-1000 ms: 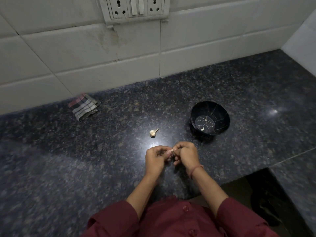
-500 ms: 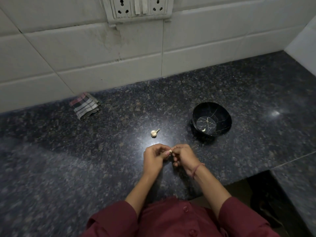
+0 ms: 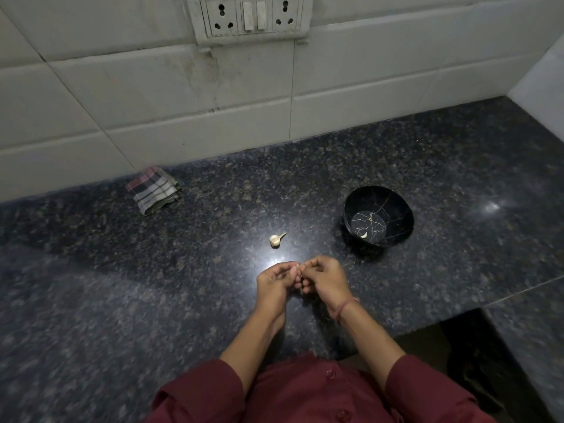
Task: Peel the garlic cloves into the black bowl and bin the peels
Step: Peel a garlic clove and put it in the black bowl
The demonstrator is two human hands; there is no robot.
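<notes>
My left hand [image 3: 274, 283] and my right hand [image 3: 325, 280] meet above the dark granite counter, both pinching one small garlic clove [image 3: 297, 266] between their fingertips; most of the clove is hidden. Another unpeeled garlic clove [image 3: 277, 239] lies on the counter just beyond my hands. The black bowl [image 3: 393, 206] with thin gold lines stands to the right, and a peeled clove [image 3: 364, 235] lies inside it.
A folded checked cloth [image 3: 154, 190] lies at the back left against the tiled wall. A socket panel [image 3: 250, 16] is on the wall above. The counter [image 3: 122, 285] has a cut-out edge at the lower right [image 3: 457, 331].
My hands stay together on the clove, with only small finger shifts. The camera has tilted slightly, so the scene sits a little lower in view.
</notes>
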